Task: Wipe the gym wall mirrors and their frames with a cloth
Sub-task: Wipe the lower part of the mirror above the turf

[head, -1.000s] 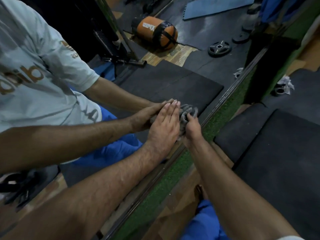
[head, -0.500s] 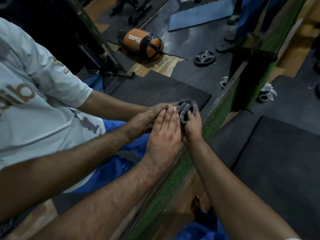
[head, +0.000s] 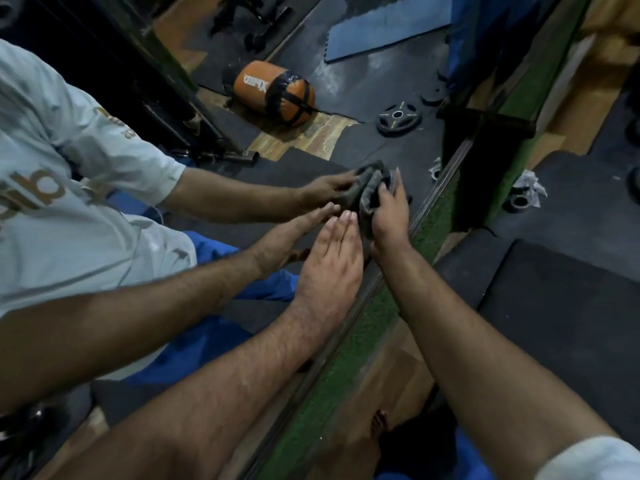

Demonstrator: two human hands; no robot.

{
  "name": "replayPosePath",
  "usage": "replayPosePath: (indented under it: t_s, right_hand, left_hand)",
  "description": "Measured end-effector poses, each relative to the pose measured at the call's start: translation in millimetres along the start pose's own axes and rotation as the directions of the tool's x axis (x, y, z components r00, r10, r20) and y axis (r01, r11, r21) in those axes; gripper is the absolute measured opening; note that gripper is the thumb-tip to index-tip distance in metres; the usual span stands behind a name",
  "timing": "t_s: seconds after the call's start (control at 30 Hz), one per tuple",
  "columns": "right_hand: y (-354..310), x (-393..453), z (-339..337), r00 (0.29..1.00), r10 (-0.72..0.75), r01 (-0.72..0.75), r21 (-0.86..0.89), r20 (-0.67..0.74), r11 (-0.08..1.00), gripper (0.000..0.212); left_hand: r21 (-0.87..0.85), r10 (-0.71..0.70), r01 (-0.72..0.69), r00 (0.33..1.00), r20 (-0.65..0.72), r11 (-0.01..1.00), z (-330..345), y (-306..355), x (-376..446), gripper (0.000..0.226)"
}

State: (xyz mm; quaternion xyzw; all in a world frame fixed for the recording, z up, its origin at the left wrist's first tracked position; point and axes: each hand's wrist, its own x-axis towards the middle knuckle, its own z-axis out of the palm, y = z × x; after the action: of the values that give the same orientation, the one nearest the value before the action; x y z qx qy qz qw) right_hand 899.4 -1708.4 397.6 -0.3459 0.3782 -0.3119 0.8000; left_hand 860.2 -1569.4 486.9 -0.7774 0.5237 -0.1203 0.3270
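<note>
Cloth [head: 372, 199], grey and bunched, sits in my right hand [head: 389, 216], fingers curled tight round it and pressing it against the mirror [head: 346, 161], close to the frame [head: 433, 199] that runs diagonally along the glass edge. My left hand [head: 330, 265] lies flat on the mirror just beside the cloth, fingers straight and together, holding nothing. Both hands meet their reflections in the glass. Beside the frame runs a green strip of turf [head: 433, 220]. Reflected behind my hands are an orange bag [head: 273, 91] and a weight plate [head: 398, 119] on the dark floor mats.
</note>
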Motion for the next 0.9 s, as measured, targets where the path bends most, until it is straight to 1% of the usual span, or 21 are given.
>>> replayPosePath:
  t_s: [0.03,0.1,0.13,0.17,0.2,0.27,0.3,0.33,0.4,0.43,0.5,0.57,0.6,0.63,0.7,0.73,0.77,0.8,0.83,0.9]
  right_hand:
    - [-10,4,0,0.998,-0.064,0.064,-0.012,0.005,0.998,0.054]
    - [-15,10,-6,0.981,-0.190,0.195,-0.117,0.048,0.974,0.055]
    - [-7,16,-10,0.980,-0.194,0.199,-0.178,0.045,0.964,0.054]
    - [2,22,-14,0.988,-0.153,0.151,-0.206,0.003,0.967,0.053]
    - [10,33,-18,0.997,-0.050,0.039,-0.188,-0.054,0.981,0.052]
    - [5,53,-20,0.976,0.172,-0.185,-0.092,-0.130,0.978,0.052]
    - [-4,66,-18,0.970,0.205,-0.210,-0.030,-0.131,0.977,0.052]
    - [-13,82,-16,0.973,0.191,-0.191,0.011,-0.126,0.982,0.052]
    - [-39,109,-12,0.990,0.074,-0.070,0.037,-0.121,0.997,0.050]
    - [-53,118,-9,0.994,-0.004,0.007,0.026,-0.114,1.000,0.053]
    - [-71,132,-11,0.988,-0.147,0.144,-0.065,-0.049,0.987,0.063]
    - [-66,142,-22,0.981,-0.193,0.190,-0.160,-0.003,0.969,0.060]
    - [-56,155,-30,0.987,-0.159,0.156,-0.168,-0.005,0.973,0.058]
    - [-56,160,-36,0.998,-0.067,0.065,-0.108,-0.017,0.992,0.057]
    - [-61,176,-41,0.989,0.134,-0.133,0.032,-0.067,0.991,0.055]
    - [-68,184,-41,0.980,0.175,-0.169,0.072,-0.091,0.983,0.051]
    - [-77,193,-37,0.978,0.184,-0.174,0.100,-0.101,0.980,0.047]
    - [-87,200,-33,0.985,0.144,-0.134,0.116,-0.091,0.984,0.046]
    - [-96,207,-29,0.994,0.075,-0.065,0.120,-0.083,0.991,0.049]
    - [-114,209,-25,0.996,-0.083,0.085,0.038,-0.044,0.996,0.058]
  left_hand:
    - [0.001,-0.003,0.003,1.000,0.024,1.000,-1,0,9,0.072]
    - [0.020,-0.011,0.009,0.998,0.058,1.000,-4,1,26,0.077]
    - [0.023,-0.018,0.017,0.998,0.063,1.000,-6,2,33,0.077]
    - [0.015,-0.015,0.014,0.997,0.072,1.000,-7,4,39,0.074]
    - [0.010,-0.004,0.003,0.996,0.087,1.000,-8,6,46,0.070]
    - [0.013,0.017,-0.019,0.993,0.113,1.000,-12,9,59,0.068]
    - [0.012,0.019,-0.020,0.994,0.109,1.000,-15,10,67,0.069]
    - [0.014,0.013,-0.015,0.995,0.099,1.000,-18,11,77,0.071]
    - [0.026,0.000,-0.002,0.997,0.083,1.000,-24,12,100,0.072]
    - [0.029,-0.005,0.002,0.997,0.073,1.000,-28,12,113,0.071]
    - [0.032,-0.001,-0.001,0.998,0.070,0.999,-37,11,138,0.073]
    - [0.055,0.005,-0.009,0.997,0.074,0.998,-42,12,161,0.076]
    - [0.061,0.013,-0.019,0.996,0.087,0.998,-43,13,170,0.074]
    - [0.064,0.020,-0.027,0.995,0.102,0.998,-44,15,178,0.071]
    - [0.057,0.028,-0.035,0.994,0.106,0.998,-45,19,192,0.067]
    - [0.044,0.030,-0.035,0.994,0.103,0.998,-46,21,198,0.067]
    - [0.036,0.030,-0.034,0.995,0.097,0.999,-46,22,204,0.067]
    - [0.039,0.034,-0.038,0.995,0.095,0.999,-47,23,211,0.067]
    - [0.045,0.046,-0.051,0.993,0.105,0.998,-49,24,216,0.067]
    - [0.055,0.088,-0.095,0.990,0.113,0.994,-56,24,226,0.064]
